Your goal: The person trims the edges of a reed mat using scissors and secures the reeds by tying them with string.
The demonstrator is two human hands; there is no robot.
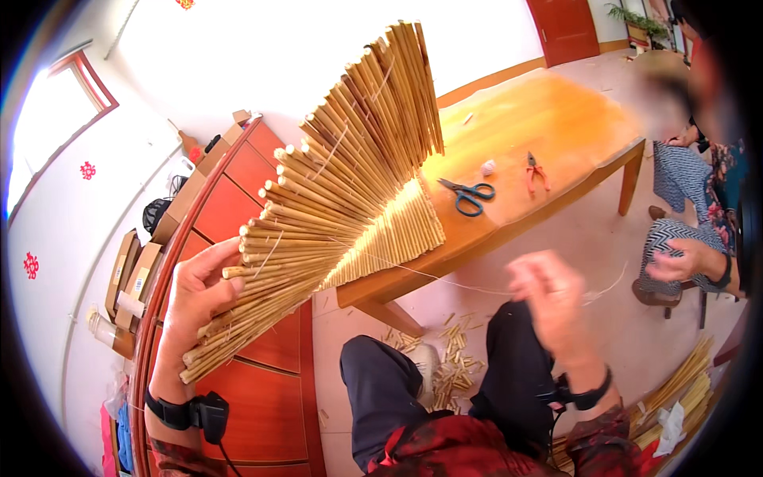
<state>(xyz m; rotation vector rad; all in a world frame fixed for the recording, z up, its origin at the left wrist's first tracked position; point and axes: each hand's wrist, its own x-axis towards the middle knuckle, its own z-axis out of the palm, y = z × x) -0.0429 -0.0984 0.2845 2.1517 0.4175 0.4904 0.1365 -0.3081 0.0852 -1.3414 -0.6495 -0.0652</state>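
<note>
A mat of yellow-brown reed stalks [350,171], tied side by side with thin thread, fans out in front of me. Its lower part rests on the table's near end, while the upper part stands raised. My left hand [195,290] grips the mat's left edge, thumb and fingers around the stalk ends. From the mat a thin pale thread [429,276] runs rightward to my right hand [550,298]. That hand is off the table, above my right knee, with its fingers pinched on the thread and slightly blurred. A loose end of thread trails out beyond it.
On the orange wooden table [540,103] lie dark-handled scissors [470,196], red-handled pliers [535,173] and a small whitish lump [487,168]. Cut stalk pieces [457,358] litter the floor, with longer stalks [679,378] lower right. A red cabinet [266,405] stands left; another person's hand [687,261] is at right.
</note>
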